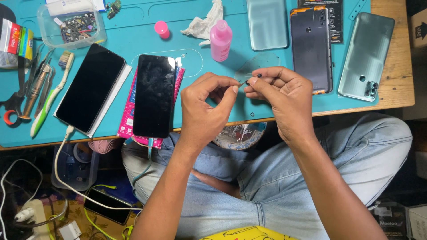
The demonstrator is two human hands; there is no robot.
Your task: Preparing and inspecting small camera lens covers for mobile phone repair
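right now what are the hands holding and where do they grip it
Both hands pinch one tiny dark part between them: the right hand holds it at its fingertips, the left hand meets it with thumb and forefinger. What the part is cannot be told.

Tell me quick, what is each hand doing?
Left hand: fingers pinched shut on something too small to tell.
Right hand: pinched shut on a tiny dark round part.

We see 2 dark phone screens (90, 86) (154, 94) at left, a pink packet (127, 106) under one, and a black-orange pkg (334, 13) top right.
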